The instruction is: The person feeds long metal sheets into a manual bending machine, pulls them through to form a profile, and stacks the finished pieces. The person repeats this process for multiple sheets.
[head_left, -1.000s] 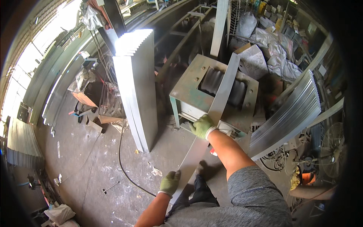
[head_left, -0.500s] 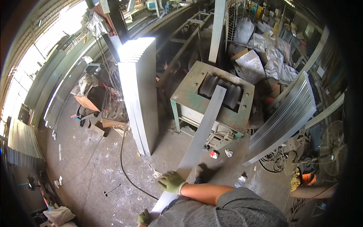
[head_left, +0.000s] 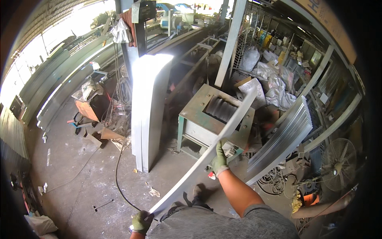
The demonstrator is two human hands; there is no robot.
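I hold a long, narrow grey metal strip (head_left: 207, 157) that runs from my lap up toward a green rolling machine (head_left: 213, 119). My left hand (head_left: 141, 222), in a green glove, grips the strip's near end at the bottom of the view. My right hand (head_left: 219, 158), also gloved, grips the strip's right edge about halfway along, just in front of the machine. The far end of the strip lies over the machine's dark ribbed rollers (head_left: 220, 108).
A tall stack of upright metal sheets (head_left: 149, 109) stands left of the machine. Curved corrugated sheets (head_left: 284, 133) lean at the right, near a fan (head_left: 338, 157). A black cable (head_left: 119, 175) crosses the concrete floor. Scrap and boxes lie at the left.
My right hand has moved up the strip from near my body toward the machine. The strip's far end has swung right over the rollers. My left hand stays at the near end.
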